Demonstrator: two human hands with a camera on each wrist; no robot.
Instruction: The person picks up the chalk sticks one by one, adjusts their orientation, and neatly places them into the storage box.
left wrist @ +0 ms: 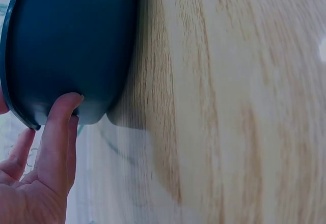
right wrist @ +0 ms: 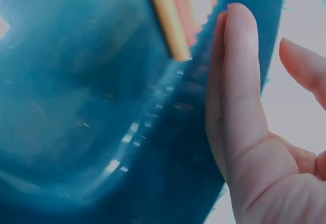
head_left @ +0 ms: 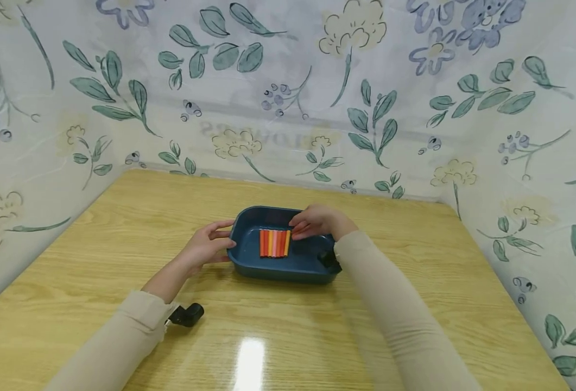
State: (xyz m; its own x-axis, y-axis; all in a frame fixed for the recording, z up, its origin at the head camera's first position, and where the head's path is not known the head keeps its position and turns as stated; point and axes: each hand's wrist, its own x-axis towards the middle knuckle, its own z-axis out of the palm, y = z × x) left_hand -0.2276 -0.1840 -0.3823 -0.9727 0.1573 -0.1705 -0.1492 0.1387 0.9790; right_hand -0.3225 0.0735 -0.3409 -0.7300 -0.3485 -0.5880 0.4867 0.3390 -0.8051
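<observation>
A dark blue rectangular basin [head_left: 288,276] with rounded corners sits on the table. Inside it, a row of thin sticks [head_left: 274,243] in red, orange, yellow and pink lies side by side on the basin floor. My left hand [head_left: 208,245] holds the basin's left end, fingers against the outer wall and a digit at the rim, as the left wrist view also shows. Over the basin's far right part is my right hand [head_left: 317,220], its fingertips close to the right end of the row. In the right wrist view its fingers [right wrist: 242,76] are extended with nothing between them.
The wooden table [head_left: 121,244] extends around the basin. A patterned cloth [head_left: 278,108] with leaves and flowers surrounds its back and sides. Black devices show at both wrists, the left one [head_left: 187,314] over the table and the right one [head_left: 329,260] over the basin's right end.
</observation>
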